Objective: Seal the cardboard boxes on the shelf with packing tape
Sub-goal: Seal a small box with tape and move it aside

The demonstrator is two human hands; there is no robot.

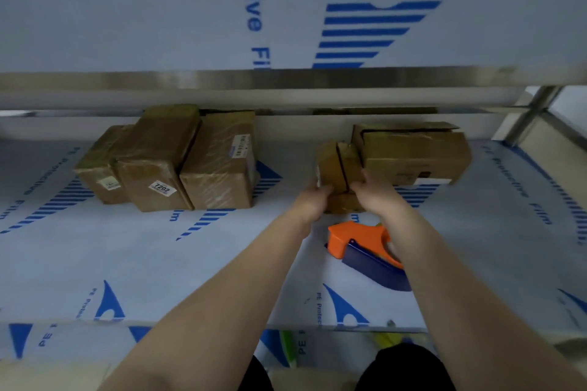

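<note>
A small cardboard box (pixel 338 165) stands on the shelf (pixel 158 251) at centre right, its two top flaps meeting along a dark seam. My left hand (pixel 313 200) grips its left side and my right hand (pixel 373 190) presses its right side and flap. An orange and blue tape dispenser (pixel 359 246) lies on the shelf just in front of the box, partly hidden under my right forearm. A larger box (pixel 416 155) with loose top flaps sits right behind and to the right, touching the small one.
Three taped boxes (pixel 171 162) stand together at the back left of the shelf; one bears a label reading 7202. The upper shelf's metal edge (pixel 286 79) hangs low overhead. A metal upright (pixel 527 117) stands at the right. Blue-printed protective film covers the shelves.
</note>
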